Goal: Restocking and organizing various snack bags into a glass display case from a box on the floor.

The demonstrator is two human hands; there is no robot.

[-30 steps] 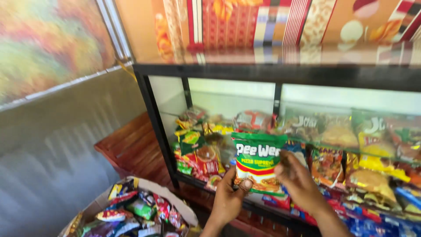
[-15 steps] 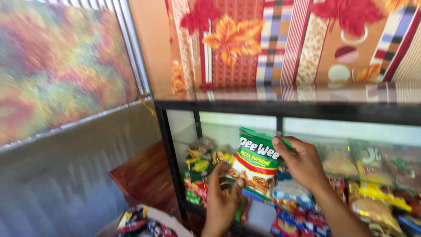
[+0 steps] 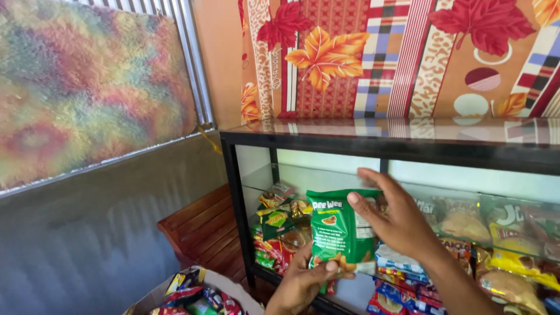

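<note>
Glass-fronted black metal display cabinet (image 3: 373,146) fills the right, snack packets piled inside. At its open front, green crinkly snack bag (image 3: 337,230) held upright: right hand (image 3: 396,219) clasps its right edge, left hand (image 3: 306,280) pinches its bottom.

The left hand (image 3: 303,280) comes up from the lower edge, palm turned inward, thumb pressed forward across its fingers in a pinch. The right hand (image 3: 396,219) reaches in from the lower right on a bare forearm (wrist slightly bent), fingers spread and extended leftward, thumb angled toward the left hand.
</note>
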